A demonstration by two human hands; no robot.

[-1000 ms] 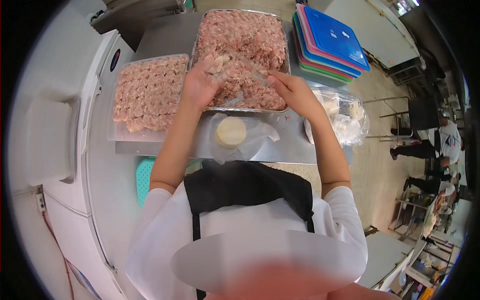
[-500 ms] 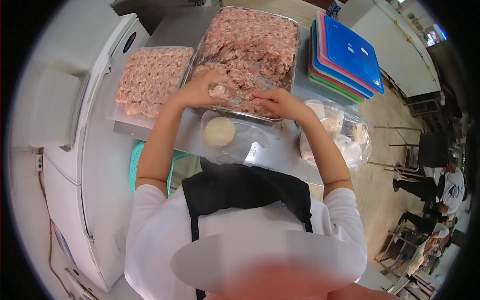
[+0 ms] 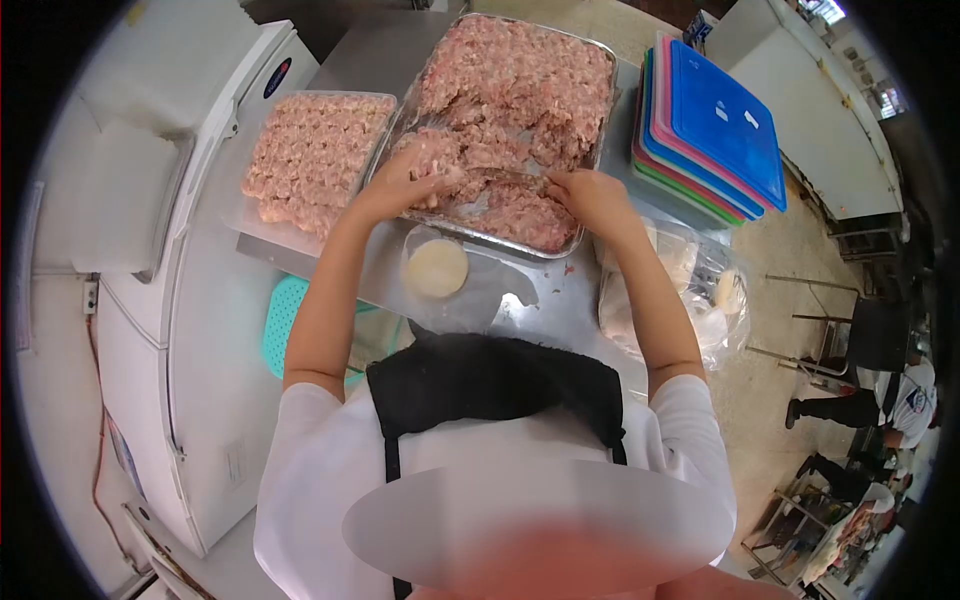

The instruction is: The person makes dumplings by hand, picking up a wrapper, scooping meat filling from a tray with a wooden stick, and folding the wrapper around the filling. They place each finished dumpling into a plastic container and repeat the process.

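Note:
A large metal tray holds ground meat, with part of its bottom showing through a gap. My left hand is curled at the tray's near left side, against the meat; what lies in its fingers is largely hidden. At the near right rim, my right hand pinches a thin, flat-bladed utensil that points left across the meat. Just in front of the tray, pale round wrappers lie on clear plastic. To the left, a clear tray holds rows of small meat-filled dumplings.
Colored plastic lids are stacked at the right back. A clear plastic bag with pale wrappers sits at the right edge. A teal basket is below the table, beside a white freezer. Other people are far right.
My left hand has turned and moved slightly left, against the meat; the pale lump in it no longer shows clearly. My right hand has moved right and away from it, with the utensil now showing.

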